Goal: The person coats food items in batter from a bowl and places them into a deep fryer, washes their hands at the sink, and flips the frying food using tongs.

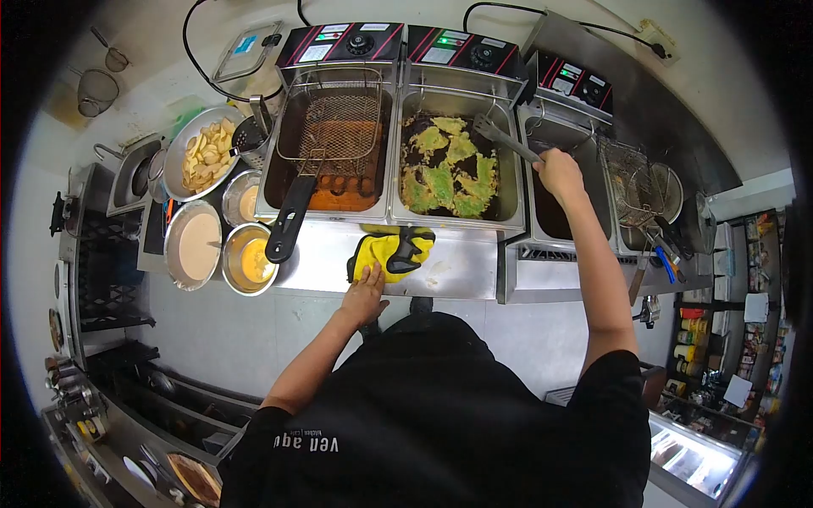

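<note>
My right hand is closed around the handle of metal tongs, whose far end reaches over the right side of the middle fryer. Green battered pieces float in the dark oil of that fryer. My left hand lies with its fingers stretched out against the near edge of a pair of yellow and black gloves on the steel counter. The gloves lie bunched in front of the fryers.
A wire basket with a black handle rests over the left fryer. Bowls of batter, beaten egg and sliced potatoes stand to the left. At the right are another fryer and a second basket.
</note>
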Demonstrator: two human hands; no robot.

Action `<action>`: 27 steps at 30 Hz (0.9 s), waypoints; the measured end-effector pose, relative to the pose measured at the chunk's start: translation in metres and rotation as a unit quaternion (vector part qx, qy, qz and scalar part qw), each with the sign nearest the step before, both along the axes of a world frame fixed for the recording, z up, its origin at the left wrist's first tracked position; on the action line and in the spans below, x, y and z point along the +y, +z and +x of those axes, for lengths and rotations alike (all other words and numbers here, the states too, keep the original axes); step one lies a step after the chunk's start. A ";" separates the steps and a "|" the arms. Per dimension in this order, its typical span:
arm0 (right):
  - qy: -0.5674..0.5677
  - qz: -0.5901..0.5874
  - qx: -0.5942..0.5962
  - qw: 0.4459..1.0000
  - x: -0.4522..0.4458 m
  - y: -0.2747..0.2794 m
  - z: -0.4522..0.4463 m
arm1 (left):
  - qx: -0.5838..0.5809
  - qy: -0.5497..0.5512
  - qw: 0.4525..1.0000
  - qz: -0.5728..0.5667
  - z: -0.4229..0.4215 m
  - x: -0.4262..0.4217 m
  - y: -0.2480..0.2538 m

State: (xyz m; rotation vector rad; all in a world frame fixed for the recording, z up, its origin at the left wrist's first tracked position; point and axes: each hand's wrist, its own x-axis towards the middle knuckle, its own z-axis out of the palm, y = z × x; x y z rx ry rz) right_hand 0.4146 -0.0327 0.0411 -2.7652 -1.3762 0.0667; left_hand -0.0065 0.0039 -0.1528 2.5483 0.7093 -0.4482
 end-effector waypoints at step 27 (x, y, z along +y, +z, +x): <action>-0.069 0.026 0.134 0.988 0.038 -0.022 0.030 | -0.423 0.386 0.475 -0.668 -0.051 0.083 0.136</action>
